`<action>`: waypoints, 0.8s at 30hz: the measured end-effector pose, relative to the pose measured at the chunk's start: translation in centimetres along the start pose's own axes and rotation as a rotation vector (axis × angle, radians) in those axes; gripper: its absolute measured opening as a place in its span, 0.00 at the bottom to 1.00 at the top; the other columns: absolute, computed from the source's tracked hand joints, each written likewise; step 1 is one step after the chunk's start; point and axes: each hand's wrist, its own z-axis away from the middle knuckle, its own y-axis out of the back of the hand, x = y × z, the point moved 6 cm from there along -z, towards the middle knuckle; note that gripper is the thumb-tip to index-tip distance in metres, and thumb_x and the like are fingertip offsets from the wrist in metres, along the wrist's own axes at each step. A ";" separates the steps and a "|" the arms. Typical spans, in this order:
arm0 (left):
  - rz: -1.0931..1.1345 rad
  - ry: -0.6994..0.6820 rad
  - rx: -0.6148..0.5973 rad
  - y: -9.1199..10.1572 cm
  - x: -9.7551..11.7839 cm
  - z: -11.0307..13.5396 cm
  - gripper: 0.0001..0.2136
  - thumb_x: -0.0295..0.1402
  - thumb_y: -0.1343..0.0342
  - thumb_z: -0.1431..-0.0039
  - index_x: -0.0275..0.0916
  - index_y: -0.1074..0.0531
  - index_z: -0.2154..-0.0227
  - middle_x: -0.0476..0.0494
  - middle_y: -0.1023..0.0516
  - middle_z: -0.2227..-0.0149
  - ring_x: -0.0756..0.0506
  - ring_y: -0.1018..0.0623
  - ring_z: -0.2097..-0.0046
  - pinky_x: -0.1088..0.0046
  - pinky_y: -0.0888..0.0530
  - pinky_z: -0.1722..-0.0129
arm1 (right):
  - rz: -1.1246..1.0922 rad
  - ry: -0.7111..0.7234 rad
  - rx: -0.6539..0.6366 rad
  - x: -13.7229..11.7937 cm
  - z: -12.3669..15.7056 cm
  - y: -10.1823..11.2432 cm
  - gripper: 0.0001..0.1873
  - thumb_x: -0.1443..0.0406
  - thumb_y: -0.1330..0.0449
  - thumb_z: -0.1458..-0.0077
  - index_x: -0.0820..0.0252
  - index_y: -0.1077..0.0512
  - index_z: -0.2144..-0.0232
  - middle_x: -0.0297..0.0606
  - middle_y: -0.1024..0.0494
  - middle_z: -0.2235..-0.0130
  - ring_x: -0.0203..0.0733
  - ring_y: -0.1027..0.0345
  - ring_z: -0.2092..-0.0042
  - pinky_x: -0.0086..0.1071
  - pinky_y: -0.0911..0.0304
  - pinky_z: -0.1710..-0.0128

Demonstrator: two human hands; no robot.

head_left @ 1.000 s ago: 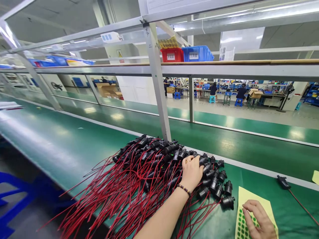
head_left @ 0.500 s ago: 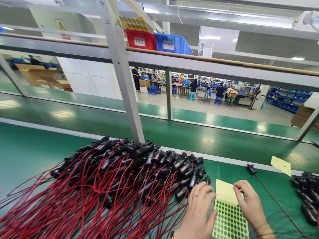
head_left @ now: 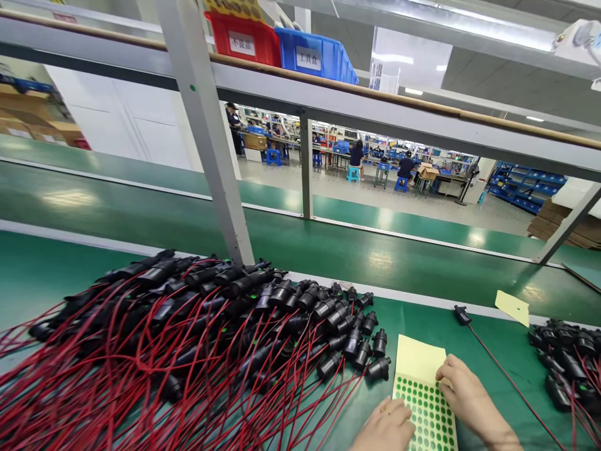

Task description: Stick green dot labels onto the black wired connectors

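A pale yellow sheet of round green stickers (head_left: 425, 410) lies on the green bench, its upper part bare of dots. My left hand (head_left: 385, 427) rests low at the sheet's left edge, fingers bent loosely and lying on it; the frame's bottom cuts off part of the hand. At the sheet's upper right edge, my right hand (head_left: 462, 385) has thumb and fingertips drawn together on the paper. Whether a single sticker is between those fingertips cannot be seen. Left of the sheet spreads a big pile of black cylindrical parts with red wires (head_left: 282, 313), some bearing green dots.
One black part (head_left: 462, 314) with its red wire lies right of the sheet. Beyond it are a yellow paper piece (head_left: 513, 307) and another pile of black parts (head_left: 570, 360). A grey post (head_left: 206, 138) rises behind the large pile. Red and blue bins (head_left: 314, 56) sit overhead.
My left hand has dropped away from the black parts to the sheet's lower left edge. My right hand has closed in on the sheet's right edge. The view has shifted.
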 end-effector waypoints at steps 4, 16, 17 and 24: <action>0.003 -0.032 0.040 -0.7 -0.3 0.2 0.05 0.32 0.44 0.36 0.44 0.24 0.61 0.45 0.20 0.55 0.41 0.26 0.47 0.65 0.35 0.41 | -0.004 0.010 -0.010 -0.5 0.0 -0.3 0.11 0.73 0.49 0.52 0.56 0.31 0.76 0.36 0.28 0.68 0.43 0.31 0.64 0.35 0.35 0.63; -0.043 -0.116 0.071 1.1 -0.3 -0.2 0.03 0.33 0.43 0.36 0.43 0.26 0.62 0.48 0.19 0.58 0.47 0.25 0.52 0.72 0.36 0.43 | -0.030 -0.293 0.348 9.2 -6.2 5.2 0.23 0.61 0.51 0.42 0.65 0.36 0.47 0.53 0.28 0.51 0.55 0.34 0.49 0.46 0.39 0.49; -0.037 -0.121 0.072 1.0 -0.3 -0.2 0.03 0.33 0.42 0.36 0.44 0.25 0.61 0.49 0.20 0.57 0.47 0.25 0.52 0.73 0.36 0.42 | 0.005 -0.353 0.366 10.6 -7.0 5.3 0.28 0.61 0.50 0.43 0.69 0.40 0.42 0.56 0.28 0.50 0.58 0.35 0.48 0.48 0.40 0.49; 0.172 0.029 -0.046 -1.1 -1.9 -0.6 0.10 0.40 0.43 0.38 0.45 0.24 0.56 0.43 0.20 0.56 0.41 0.25 0.51 0.64 0.32 0.44 | 0.090 -0.522 0.287 13.0 -8.7 4.5 0.36 0.65 0.47 0.48 0.73 0.45 0.37 0.54 0.22 0.59 0.56 0.26 0.60 0.44 0.36 0.60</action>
